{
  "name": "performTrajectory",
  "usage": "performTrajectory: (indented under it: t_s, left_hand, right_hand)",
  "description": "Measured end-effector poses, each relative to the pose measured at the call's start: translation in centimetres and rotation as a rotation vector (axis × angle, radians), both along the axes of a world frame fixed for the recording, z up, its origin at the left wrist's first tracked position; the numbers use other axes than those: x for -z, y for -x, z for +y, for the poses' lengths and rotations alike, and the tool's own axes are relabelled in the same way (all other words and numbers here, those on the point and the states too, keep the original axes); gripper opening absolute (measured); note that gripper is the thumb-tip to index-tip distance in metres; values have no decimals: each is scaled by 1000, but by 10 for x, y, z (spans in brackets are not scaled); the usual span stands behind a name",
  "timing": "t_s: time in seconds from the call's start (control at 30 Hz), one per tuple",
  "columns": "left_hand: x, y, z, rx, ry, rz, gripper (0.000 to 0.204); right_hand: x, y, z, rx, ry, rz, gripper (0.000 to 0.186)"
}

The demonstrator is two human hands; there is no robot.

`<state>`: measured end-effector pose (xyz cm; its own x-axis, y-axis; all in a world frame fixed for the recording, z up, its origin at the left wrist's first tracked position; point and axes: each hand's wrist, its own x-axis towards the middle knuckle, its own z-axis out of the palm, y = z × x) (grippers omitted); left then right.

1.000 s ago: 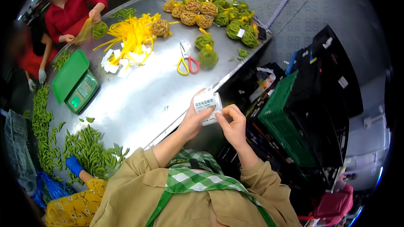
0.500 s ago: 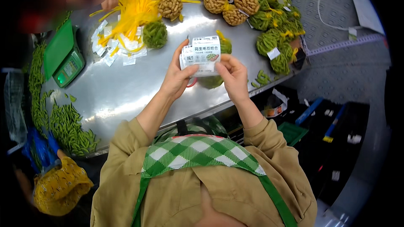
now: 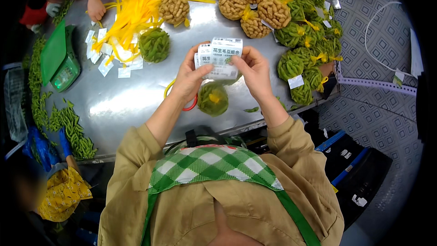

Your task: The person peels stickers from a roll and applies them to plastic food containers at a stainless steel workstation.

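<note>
A strip of white printed labels is stretched between my two hands above the steel table. My left hand is closed on its left end, thumb on the front. On the right side, my right hand pinches the edge between thumb and fingers. Below the labels sits a net bag of green pods with a yellow tie on top. A red ring-shaped handle shows beside my left wrist, and a yellow loop shows there too; my forearm partly hides both.
Yellow net strips lie on the steel table by loose labels. Netted peanuts and netted pods are heaped at the far right. Left are a green scale and loose pods. A co-worker's hand touches the strips.
The view has shifted, showing more of the co-worker's arms. My hands still hold the labels; the pod bag beneath them now shows more fully. My right thumb has risen slightly on the label.
</note>
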<state>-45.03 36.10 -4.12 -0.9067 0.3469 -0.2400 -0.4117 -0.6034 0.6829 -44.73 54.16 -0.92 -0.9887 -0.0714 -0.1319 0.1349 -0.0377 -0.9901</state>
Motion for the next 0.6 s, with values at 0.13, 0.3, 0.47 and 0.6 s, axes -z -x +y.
performTrajectory:
  t_s: [0.13, 0.3, 0.47, 0.6]
  left_hand:
    - [10, 14, -1, -15, -147, -252, 45]
    - [30, 49, -2, -42, -278, -402, 49]
    - [58, 78, -3, -43, -296, -425, 51]
    - [75, 91, -3, -7, -293, -449, 49]
  right_hand:
    - [9, 14, 10, 14, -54, 169, 21]
    - [-3, 43, 15, 71, 325, 93, 22]
    - [-5, 67, 28, 62, 250, 131, 19]
    - [-2, 80, 36, 74, 183, 104, 19]
